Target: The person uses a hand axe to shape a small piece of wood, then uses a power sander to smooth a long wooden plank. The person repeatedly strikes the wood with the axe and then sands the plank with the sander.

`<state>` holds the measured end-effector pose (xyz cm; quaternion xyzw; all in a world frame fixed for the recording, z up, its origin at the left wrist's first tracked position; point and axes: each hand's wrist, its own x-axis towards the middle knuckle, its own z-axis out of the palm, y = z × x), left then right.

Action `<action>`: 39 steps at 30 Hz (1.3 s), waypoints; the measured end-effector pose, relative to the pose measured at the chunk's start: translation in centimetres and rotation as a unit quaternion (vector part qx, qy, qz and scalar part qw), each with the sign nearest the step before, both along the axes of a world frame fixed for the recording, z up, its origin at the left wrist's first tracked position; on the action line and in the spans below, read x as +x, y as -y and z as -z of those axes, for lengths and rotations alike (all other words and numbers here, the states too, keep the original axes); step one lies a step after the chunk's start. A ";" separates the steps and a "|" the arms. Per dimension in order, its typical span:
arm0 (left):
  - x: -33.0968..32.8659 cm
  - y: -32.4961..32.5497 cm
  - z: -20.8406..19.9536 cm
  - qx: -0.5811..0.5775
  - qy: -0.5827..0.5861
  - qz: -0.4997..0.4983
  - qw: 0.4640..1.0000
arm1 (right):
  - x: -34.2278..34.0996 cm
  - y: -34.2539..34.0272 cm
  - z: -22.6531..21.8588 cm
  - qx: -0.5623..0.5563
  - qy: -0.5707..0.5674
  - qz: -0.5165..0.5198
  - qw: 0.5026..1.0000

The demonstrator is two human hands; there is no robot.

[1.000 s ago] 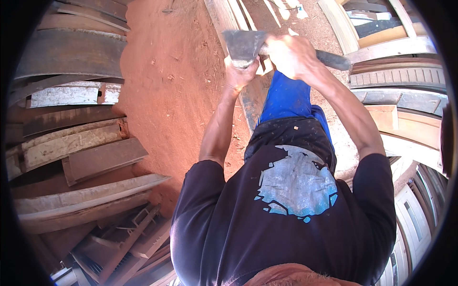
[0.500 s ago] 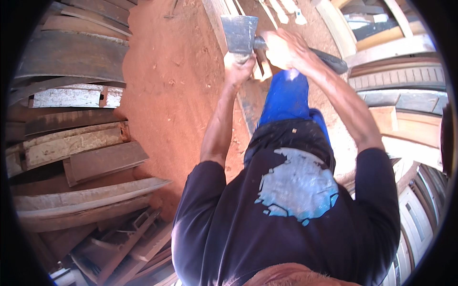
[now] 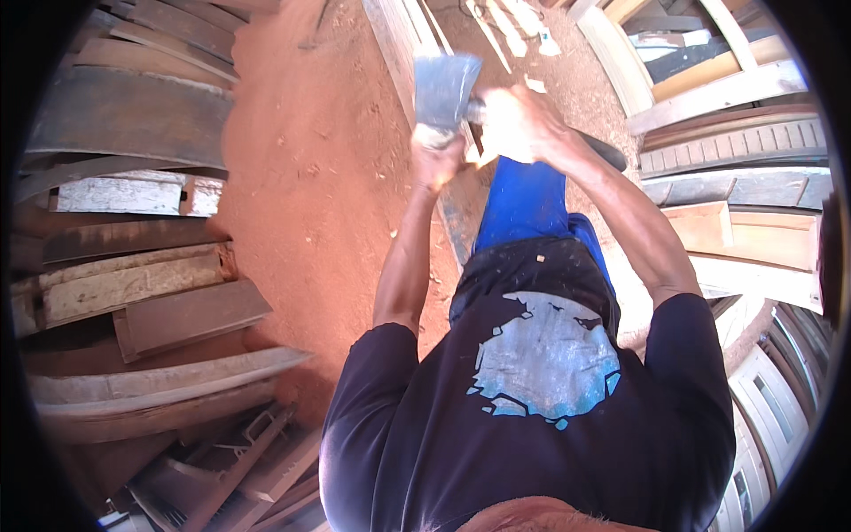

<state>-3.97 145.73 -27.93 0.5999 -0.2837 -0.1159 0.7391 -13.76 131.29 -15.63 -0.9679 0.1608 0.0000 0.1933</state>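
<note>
My right hand (image 3: pixel 519 126), blurred by motion, is wrapped round an axe close to its head. The broad grey axe blade (image 3: pixel 445 87) juts out to the left of that hand, and the dark handle (image 3: pixel 603 151) runs back under my right forearm. Just below the blade is my left hand (image 3: pixel 438 160), its fingers closed. The blade and blur hide what those fingers grip. A small pale strip, perhaps wood, shows between the two hands. Both hands are above a long board (image 3: pixel 390 53) on the ground, just beyond my blue-clad leg (image 3: pixel 523 199).
Reddish sandy ground (image 3: pixel 301 177) spreads to the left, with stacked old boards (image 3: pixel 133 115) along that side. Wooden frames (image 3: pixel 736 226) and panels line the right. Several pale wooden pieces (image 3: pixel 510 31) lie at the far middle, near wood chips.
The axe head and my left hand have shifted slightly. My right hand has come a little lower and nearer to me, and the handle end has dropped.
</note>
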 end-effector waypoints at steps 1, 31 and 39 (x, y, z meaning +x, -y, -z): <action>0.5 -0.8 1.3 0.036 -0.022 0.011 0.999 | -0.3 -0.9 -1.7 0.076 -0.023 0.032 0.996; 3.3 -0.3 -1.2 0.076 0.034 0.035 0.996 | -1.2 -1.2 -5.2 0.134 0.137 0.035 0.981; 3.9 -0.7 -0.3 0.091 0.087 0.024 0.992 | -2.4 -1.5 -7.6 0.162 0.189 0.062 0.967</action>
